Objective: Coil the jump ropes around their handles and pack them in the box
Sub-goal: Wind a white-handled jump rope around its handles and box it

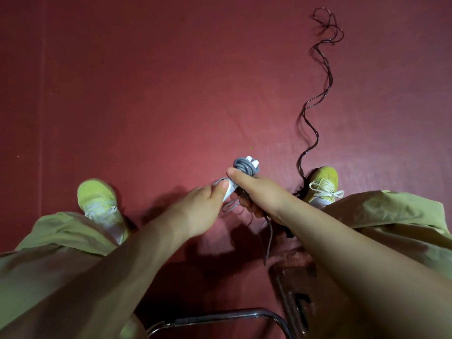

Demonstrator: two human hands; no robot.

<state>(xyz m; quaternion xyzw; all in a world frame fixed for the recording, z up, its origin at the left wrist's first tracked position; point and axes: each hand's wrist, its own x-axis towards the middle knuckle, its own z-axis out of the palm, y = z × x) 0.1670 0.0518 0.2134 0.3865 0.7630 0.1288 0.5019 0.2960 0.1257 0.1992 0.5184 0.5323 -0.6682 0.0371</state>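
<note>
Dark red matte floor (146,94) fills the view from above, faintly creased. A seated person's green trousers and yellow-green shoes frame it. Between the knees, the right hand (254,192) grips a grey jump rope (245,167) coiled around white handles; the left hand (203,206) pinches a handle end. A dark jump rope (318,94) snakes loose across the floor beside the right shoe (322,184).

Both forearms extended forward, hands meeting at the grey jump rope (245,167): right hand (254,192) gripping its coil, left hand (200,204) pinching its white handle.
</note>
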